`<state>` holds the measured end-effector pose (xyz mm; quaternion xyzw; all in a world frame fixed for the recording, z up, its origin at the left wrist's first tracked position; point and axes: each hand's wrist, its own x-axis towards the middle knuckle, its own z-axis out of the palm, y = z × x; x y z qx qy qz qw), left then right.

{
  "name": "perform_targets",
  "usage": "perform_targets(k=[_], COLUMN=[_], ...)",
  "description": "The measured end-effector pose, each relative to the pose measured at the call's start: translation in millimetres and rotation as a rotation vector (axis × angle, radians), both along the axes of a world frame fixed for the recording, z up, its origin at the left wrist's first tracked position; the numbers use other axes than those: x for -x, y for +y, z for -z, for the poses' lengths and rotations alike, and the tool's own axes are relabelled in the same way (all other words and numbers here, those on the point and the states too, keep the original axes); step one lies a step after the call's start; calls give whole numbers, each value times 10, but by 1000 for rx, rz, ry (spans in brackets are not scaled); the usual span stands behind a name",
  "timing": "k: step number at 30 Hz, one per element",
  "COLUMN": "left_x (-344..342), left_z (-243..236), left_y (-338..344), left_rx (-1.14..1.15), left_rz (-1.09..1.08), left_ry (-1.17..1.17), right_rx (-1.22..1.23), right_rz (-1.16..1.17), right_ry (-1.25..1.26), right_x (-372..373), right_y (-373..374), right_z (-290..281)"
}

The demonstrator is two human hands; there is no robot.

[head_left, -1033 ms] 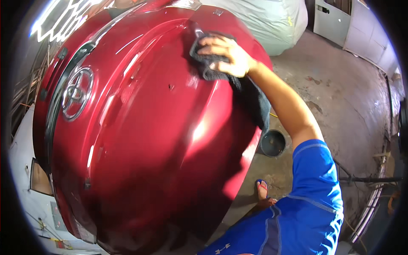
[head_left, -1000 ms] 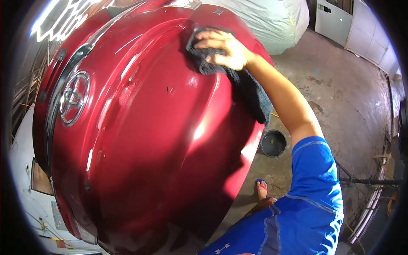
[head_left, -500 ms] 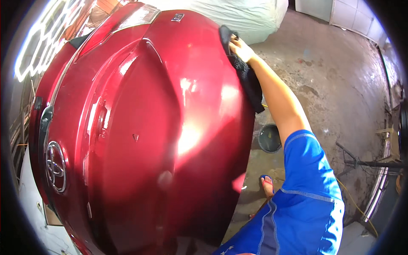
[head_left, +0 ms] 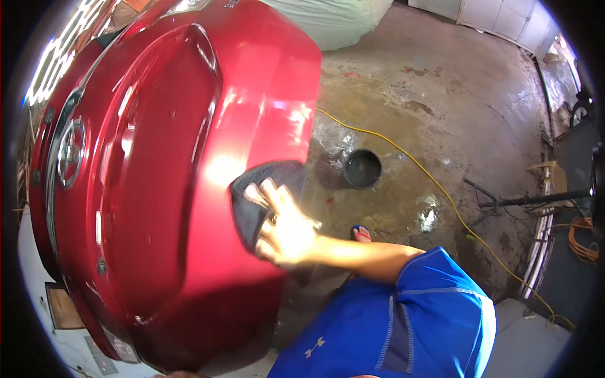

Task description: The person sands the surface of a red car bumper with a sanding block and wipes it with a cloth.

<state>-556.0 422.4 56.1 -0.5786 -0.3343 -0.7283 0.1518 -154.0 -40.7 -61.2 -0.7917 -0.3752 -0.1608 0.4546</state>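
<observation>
A glossy red car body panel [head_left: 157, 157] with a round chrome emblem [head_left: 70, 153] fills the left half of the view. My right hand [head_left: 285, 228] presses a dark cloth [head_left: 255, 192] flat against the panel's right edge, fingers spread over the cloth. The arm reaches in from the lower right out of a blue sleeve [head_left: 409, 321]. My left hand is out of sight.
A black bucket [head_left: 362, 169] stands on the wet concrete floor [head_left: 441, 113] just right of the panel. A yellow hose [head_left: 441, 189] crosses the floor. My foot in a blue sandal [head_left: 360, 234] is below the bucket. A pale covered shape [head_left: 334, 22] sits behind; a metal stand [head_left: 517, 201] is at the right.
My right hand has swept the cloth from the panel's far upper edge down to its near right edge. The view has swung, showing more of the floor.
</observation>
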Motion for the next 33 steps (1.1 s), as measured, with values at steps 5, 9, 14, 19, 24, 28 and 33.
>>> perform_targets(k=[5, 9, 14, 19, 24, 28, 33], left_x=[-279, -353, 108, 338, 429, 338, -37], left_z=[240, 930, 1532, 1304, 1329, 1211, 865], left_y=[-639, -1897, -2921, -3262, -3630, -4021, -4437], left_rx=[124, 94, 872, 1385, 1319, 832, 379], left_rz=[338, 918, 1147, 1387, 1245, 1154, 1309], left_ry=[90, 526, -79, -330, -129, 198, 140], right_rx=[59, 3, -94, -178, -249, -210, 19], right_rz=[-382, -617, -1029, -968, -744, -937, -1028], right_ry=[-125, -165, 463, 415, 412, 797, 992], right_x=[1378, 2078, 2892, 3343, 3425, 3345, 3175], right_y=[654, 989, 975, 533, -15, -407, -917], right_z=[124, 231, 283, 334, 529, 786, 914])
